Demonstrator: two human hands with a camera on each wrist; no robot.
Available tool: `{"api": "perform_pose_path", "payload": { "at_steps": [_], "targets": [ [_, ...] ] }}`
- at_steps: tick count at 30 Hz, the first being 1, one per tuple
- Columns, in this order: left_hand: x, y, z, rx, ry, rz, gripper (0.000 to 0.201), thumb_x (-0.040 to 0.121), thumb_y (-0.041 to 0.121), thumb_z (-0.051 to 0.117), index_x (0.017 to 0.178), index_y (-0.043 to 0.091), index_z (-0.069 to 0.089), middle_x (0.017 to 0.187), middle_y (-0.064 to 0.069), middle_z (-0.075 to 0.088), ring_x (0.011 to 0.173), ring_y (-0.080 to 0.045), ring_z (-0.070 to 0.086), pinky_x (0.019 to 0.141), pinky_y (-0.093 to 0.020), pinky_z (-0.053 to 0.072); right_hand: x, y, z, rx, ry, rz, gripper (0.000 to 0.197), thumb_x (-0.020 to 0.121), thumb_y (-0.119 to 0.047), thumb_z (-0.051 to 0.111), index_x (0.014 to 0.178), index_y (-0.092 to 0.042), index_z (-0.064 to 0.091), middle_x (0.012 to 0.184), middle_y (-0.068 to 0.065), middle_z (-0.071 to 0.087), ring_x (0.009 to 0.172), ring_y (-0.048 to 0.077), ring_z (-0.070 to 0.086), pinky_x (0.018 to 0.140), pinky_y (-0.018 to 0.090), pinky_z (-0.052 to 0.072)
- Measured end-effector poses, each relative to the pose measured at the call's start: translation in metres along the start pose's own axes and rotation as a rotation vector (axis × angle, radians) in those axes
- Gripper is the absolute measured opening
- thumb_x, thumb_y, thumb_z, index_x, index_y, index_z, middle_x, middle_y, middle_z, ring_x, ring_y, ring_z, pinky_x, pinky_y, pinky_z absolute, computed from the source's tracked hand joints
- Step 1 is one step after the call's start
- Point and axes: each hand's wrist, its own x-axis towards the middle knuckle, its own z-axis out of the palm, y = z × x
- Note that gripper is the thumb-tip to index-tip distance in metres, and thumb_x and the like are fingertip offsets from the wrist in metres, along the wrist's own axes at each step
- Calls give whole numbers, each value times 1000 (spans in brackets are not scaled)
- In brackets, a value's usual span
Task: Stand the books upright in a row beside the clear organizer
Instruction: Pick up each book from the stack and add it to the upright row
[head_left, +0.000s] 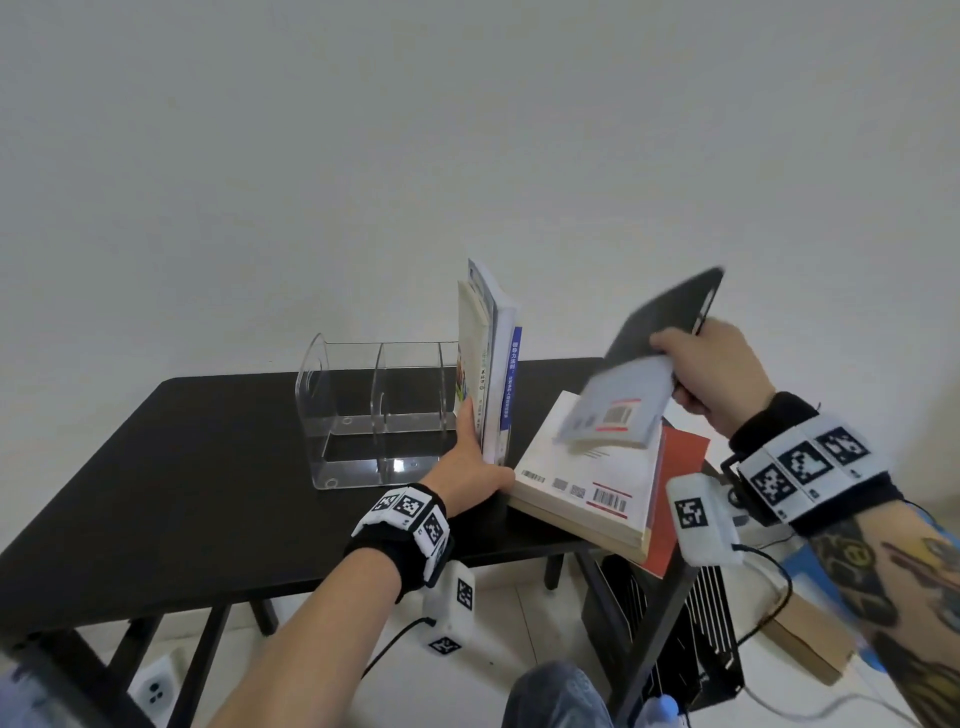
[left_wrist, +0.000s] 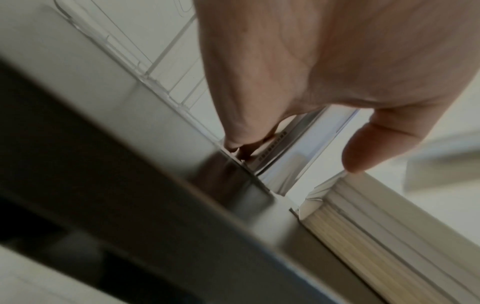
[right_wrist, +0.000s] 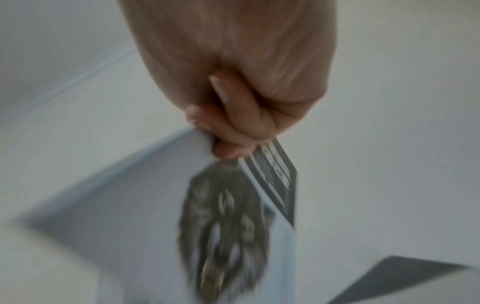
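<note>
Clear organizer (head_left: 374, 410) set on the black table (head_left: 208, 467) toward its far edge, dividers upright, compartments holding no books. Two or three standing books (head_left: 491, 364) upright just beside the organizer's right end, touching it, spines toward the near edge (exact count not readable). Left hand (head_left: 470, 467) open, fingers straight along the left face of the standing books near their base, thumb at the near side; confirmed in the left wrist view, where left hand (left_wrist: 324, 67) lies flat along the book covers with the thumb apart. Stack of flat books (head_left: 592, 488) at the right edge of the table, cream cover with barcodes uppermost, a red cover beneath, near corner overhanging the table edge. Right hand (head_left: 719, 384) closed in a grip on a dark-covered book (head_left: 660, 322), raised above the stack, tilted, blurred. Right wrist view: fingers (right_wrist: 241, 115) curled round that book's edge.
</note>
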Motion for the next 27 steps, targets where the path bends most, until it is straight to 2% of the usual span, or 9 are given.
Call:
{"api": "perform_pose_path", "payload": {
  "at_steps": [2, 4, 7, 9, 14, 18, 20, 22, 27],
  "targets": [
    [-1, 0, 1, 1, 0, -3, 125, 66, 21, 68, 146, 44, -25, 148, -9, 41, 113, -30, 60, 100, -46, 49, -15, -19, 9, 55, 169, -223, 5, 89, -25, 56, 92, -21, 56, 72, 2, 64, 47, 16, 55, 38, 21, 38],
    [-1, 0, 2, 3, -7, -5, 126, 64, 20, 67, 145, 45, -25, 149, -10, 40, 109, -30, 61, 97, -46, 52, -35, -40, 18, 172, 241, -386, 6, 90, -28, 59, 88, -33, 57, 79, -6, 68, 56, 16, 62, 43, 22, 44],
    [-1, 0, 2, 17, -5, -1, 125, 64, 19, 66, 144, 45, -27, 145, -12, 43, 106, -32, 63, 95, -47, 52, -56, -66, 35, 272, 151, -407, 13, 88, -18, 63, 79, -12, 70, 64, 1, 73, 43, 18, 62, 42, 24, 49],
    [-1, -1, 3, 28, 1, 23, 126, 63, 21, 66, 144, 46, -27, 145, -13, 43, 107, -34, 62, 96, -49, 51, -66, -78, 48, 317, 113, -416, 17, 88, -15, 63, 74, -8, 71, 62, 3, 73, 41, 20, 62, 43, 26, 51],
    [-2, -3, 3, 32, 15, 15, 128, 62, 22, 67, 143, 46, -29, 140, -9, 50, 102, -30, 65, 94, -45, 53, -82, -86, 75, 469, 50, -465, 17, 92, -13, 64, 90, 2, 70, 81, 6, 76, 49, 7, 64, 48, 19, 51],
    [-3, -4, 3, 39, 25, 43, 127, 63, 21, 66, 145, 45, -28, 142, -10, 48, 104, -32, 64, 93, -44, 53, -77, -76, 96, 141, 9, -507, 38, 90, -24, 63, 66, 5, 65, 59, 16, 68, 49, 28, 65, 46, 36, 54],
    [-5, -3, 4, 42, 40, 48, 122, 69, 18, 66, 147, 43, -24, 141, -12, 49, 105, -36, 64, 91, -41, 53, -71, -66, 105, -97, -27, -533, 45, 92, -27, 60, 53, -4, 54, 47, 10, 59, 41, 17, 59, 41, 29, 50],
    [-6, -3, 5, 44, 74, 26, 116, 74, 15, 66, 150, 40, -19, 135, -16, 53, 105, -37, 64, 91, -42, 54, -67, -56, 112, -287, -61, -554, 47, 94, -27, 56, 51, -18, 38, 42, -4, 47, 35, 12, 48, 35, 14, 35],
    [-6, -5, 10, -2, 164, 14, 120, 81, 16, 67, 146, 31, -32, 144, -13, 47, 106, -30, 64, 97, -42, 51, -59, -37, 121, -437, -112, -524, 40, 96, -26, 50, 63, -28, 29, 48, -11, 37, 34, 9, 42, 35, 12, 31]
  ]
}}
